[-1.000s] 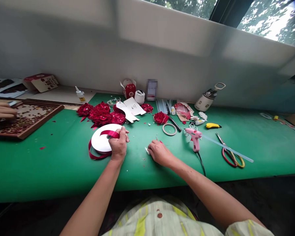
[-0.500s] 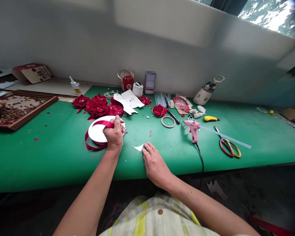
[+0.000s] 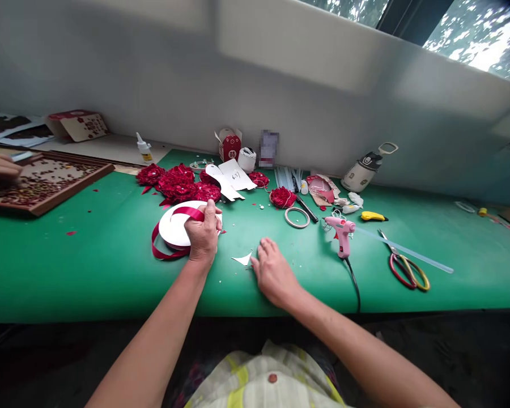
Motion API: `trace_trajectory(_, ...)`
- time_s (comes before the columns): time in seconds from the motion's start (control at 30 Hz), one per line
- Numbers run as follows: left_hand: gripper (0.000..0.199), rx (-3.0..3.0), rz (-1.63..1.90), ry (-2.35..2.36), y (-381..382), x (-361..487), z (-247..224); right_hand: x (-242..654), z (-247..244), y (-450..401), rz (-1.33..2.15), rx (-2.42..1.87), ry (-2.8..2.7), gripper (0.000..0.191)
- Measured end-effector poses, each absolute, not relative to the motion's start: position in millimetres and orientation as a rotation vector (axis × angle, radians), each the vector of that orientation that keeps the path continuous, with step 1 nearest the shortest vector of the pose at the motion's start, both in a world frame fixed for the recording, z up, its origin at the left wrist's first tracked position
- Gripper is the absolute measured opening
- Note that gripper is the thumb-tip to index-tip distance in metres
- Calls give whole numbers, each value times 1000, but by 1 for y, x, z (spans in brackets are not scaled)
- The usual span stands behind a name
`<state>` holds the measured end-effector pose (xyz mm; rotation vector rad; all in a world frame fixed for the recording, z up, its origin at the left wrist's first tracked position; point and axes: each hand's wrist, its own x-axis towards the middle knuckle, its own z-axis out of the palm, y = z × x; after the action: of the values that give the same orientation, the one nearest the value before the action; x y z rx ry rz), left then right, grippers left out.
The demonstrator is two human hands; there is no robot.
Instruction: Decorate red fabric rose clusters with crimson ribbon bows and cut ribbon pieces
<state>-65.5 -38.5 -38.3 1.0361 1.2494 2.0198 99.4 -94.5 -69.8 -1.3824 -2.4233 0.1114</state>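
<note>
My left hand (image 3: 203, 233) is closed around the edge of a white ribbon spool (image 3: 172, 226) wound with dark red ribbon (image 3: 158, 247). A loop of that ribbon hangs off the spool's left side, and another stretch crosses its white face toward my thumb. Palm down on the green tabletop, my right hand (image 3: 274, 273) holds nothing and has its thumb apart from the fingers. A small pointed white paper scrap (image 3: 243, 259) lies just left of its thumb. Behind the spool sit several red ribbon flowers (image 3: 176, 184) and a cut white card (image 3: 237, 176) with writing.
To the right lie a pink glue gun (image 3: 342, 233) with a cord, scissors (image 3: 408, 271), a yellow cutter (image 3: 374, 216) and a tape roll (image 3: 297, 217). A bottle (image 3: 362, 171) stands at the wall. Another person's hand (image 3: 0, 168) is over a wooden tray (image 3: 74, 192) at left.
My right hand has shifted slightly right, away from the white scrap, with its thumb now apart from the fingers. My left hand still grips the spool. The view has turned a little.
</note>
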Motion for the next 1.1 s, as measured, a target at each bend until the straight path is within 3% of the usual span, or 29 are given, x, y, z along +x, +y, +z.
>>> trace_trajectory(0.17,32,1034,2026,1255,-36,-65,-42,71,-62,-143,143,-1239,-2385,39)
trace_trajectory(0.33,34,1030,2052,1202,-34,-65,-46,104,-52,-115,183,-1339,-2301,34)
trace_trajectory(0.5,36,1013,2077,1200,-33,-65,-47,129,-63,-93,167,-1454,-2311,42)
trace_trajectory(0.7,32,982,2073,1158,-33,-67,-42,69,-78,-170,173,-1162,-2500,55)
trace_trajectory(0.93,32,1291,1820,1278,-47,-88,-17,64,-60,-195,362,-775,-2546,45)
trace_trajectory(1.1,34,1386,1706,1394,-57,-100,-10,71,-63,-159,220,-1171,-2343,55)
